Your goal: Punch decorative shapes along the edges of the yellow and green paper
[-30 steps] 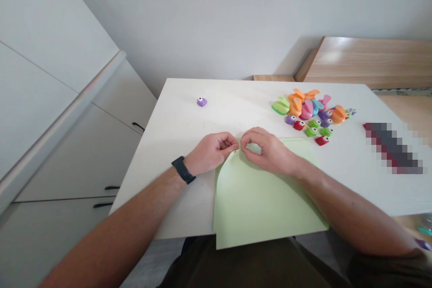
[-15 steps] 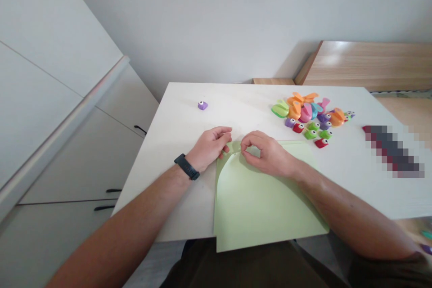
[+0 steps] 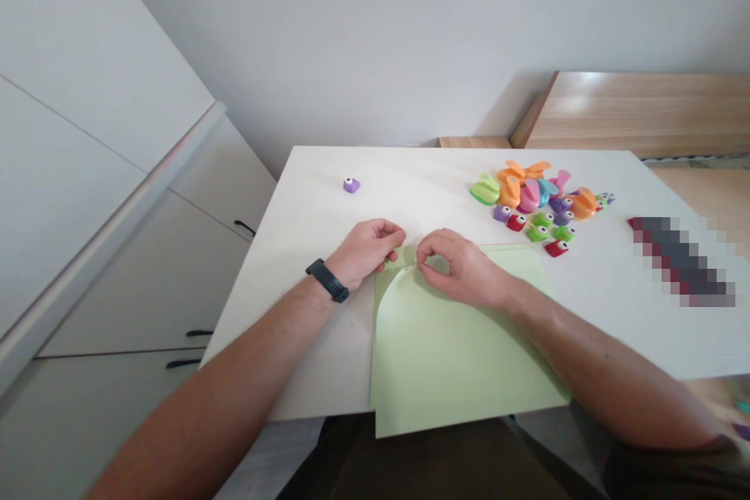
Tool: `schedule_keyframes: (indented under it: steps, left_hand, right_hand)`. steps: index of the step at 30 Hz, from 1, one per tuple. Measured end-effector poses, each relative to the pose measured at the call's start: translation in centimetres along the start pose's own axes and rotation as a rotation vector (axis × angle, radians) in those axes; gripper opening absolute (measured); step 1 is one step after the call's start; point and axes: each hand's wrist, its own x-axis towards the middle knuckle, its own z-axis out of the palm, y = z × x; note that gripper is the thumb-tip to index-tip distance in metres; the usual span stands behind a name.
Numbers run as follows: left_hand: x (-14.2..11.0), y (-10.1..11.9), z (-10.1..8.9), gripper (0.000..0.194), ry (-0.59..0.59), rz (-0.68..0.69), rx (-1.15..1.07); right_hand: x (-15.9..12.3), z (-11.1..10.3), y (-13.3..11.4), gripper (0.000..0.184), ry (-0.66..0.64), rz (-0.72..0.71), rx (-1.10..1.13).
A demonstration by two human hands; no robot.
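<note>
Pale green paper (image 3: 462,351) lies on the white table in at least two sheets, the top one curling up at its far left corner. My right hand (image 3: 460,269) pinches that raised edge between thumb and index finger. Just left of it, my left hand (image 3: 369,248), with a dark watch band on the wrist, has thumb and index finger pressed together above the paper's far left corner. Whatever the left fingers hold, if anything, is too small to make out. A gap separates the two hands.
Colourful gadgets resembling craft punches (image 3: 530,195) cluster at the back right of the table (image 3: 316,367). One small purple piece (image 3: 351,185) stands alone at the back left. A blurred-out dark item (image 3: 680,262) lies far right. White cabinets (image 3: 129,273) stand on the left.
The left thumb and index finger have come together in a pinch. My right hand keeps its grip on the paper with hardly any movement.
</note>
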Motion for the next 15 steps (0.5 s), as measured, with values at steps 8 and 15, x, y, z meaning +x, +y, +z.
schedule_keyframes:
  steps: [8,15]
  left_hand:
    - [0.7,-0.2,0.0,0.025,0.052,0.268,0.296]
    - [3.0,0.7,0.7,0.019,0.089,0.435,0.544]
  right_hand:
    - [-0.1,0.1,0.0,0.015,-0.002,-0.011,-0.008]
    - [-0.2,0.2,0.2,0.016,0.010,-0.022,-0.017]
